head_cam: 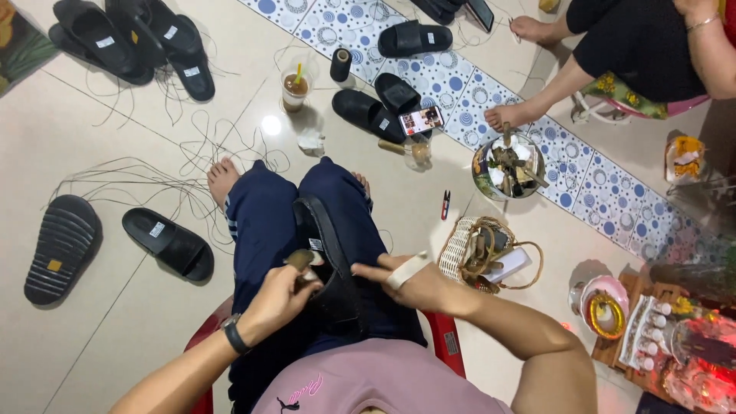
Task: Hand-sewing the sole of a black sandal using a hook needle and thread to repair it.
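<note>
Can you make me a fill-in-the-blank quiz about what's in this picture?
1. The black sandal lies on the person's ____.
2. The left hand grips a small ____-handled tool.
3. The right hand has white ____ around a finger.
4. The drink cup holds a ____ straw.

Answers: lap; wooden; tape; green

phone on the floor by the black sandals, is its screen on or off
On. The phone lies face up beside a black sandal, its screen lit with bright colours.
</note>
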